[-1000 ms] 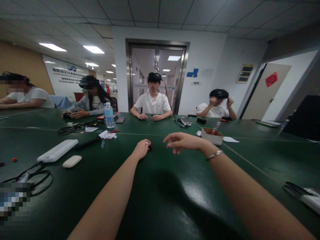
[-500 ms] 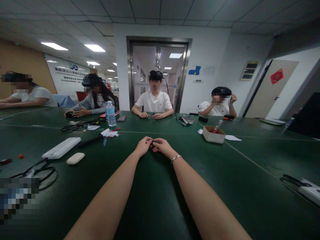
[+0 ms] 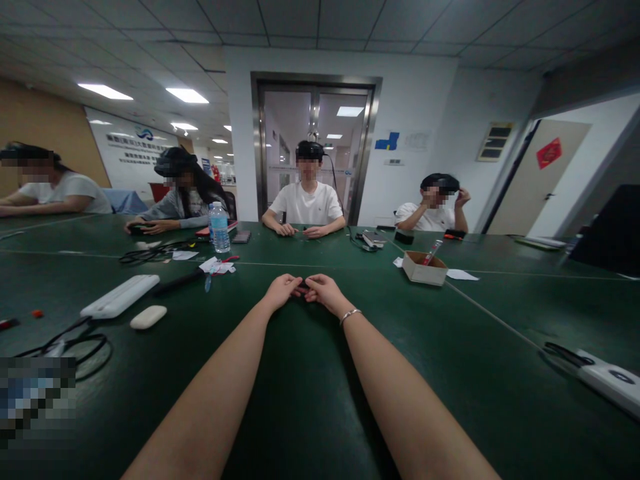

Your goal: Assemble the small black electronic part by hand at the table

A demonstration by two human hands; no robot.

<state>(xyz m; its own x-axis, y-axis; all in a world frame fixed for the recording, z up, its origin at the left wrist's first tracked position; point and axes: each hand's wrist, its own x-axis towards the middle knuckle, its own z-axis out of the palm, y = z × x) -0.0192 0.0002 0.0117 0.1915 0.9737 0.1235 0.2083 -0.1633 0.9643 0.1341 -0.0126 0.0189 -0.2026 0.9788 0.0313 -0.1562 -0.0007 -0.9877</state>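
Both my arms stretch forward over the dark green table [image 3: 310,373]. My left hand [image 3: 283,292] and my right hand [image 3: 323,292] come together in the middle, fingertips almost touching. Between them is a small dark object [image 3: 303,285], mostly covered by the fingers and too small to name. Thumb and fingers of each hand are pinched on it from either side. A silver bracelet [image 3: 350,316] circles my right wrist.
Left of my hands lie a white power strip [image 3: 120,297], a white oval case [image 3: 149,317], cables and papers, with a water bottle [image 3: 219,228] behind. An open box [image 3: 425,268] stands to the right. Several people in headsets sit across the table, one person [image 3: 307,200] directly opposite.
My left hand has shifted slightly left, so the two hands are a little farther apart around the small dark object. The view has turned slightly to the right.
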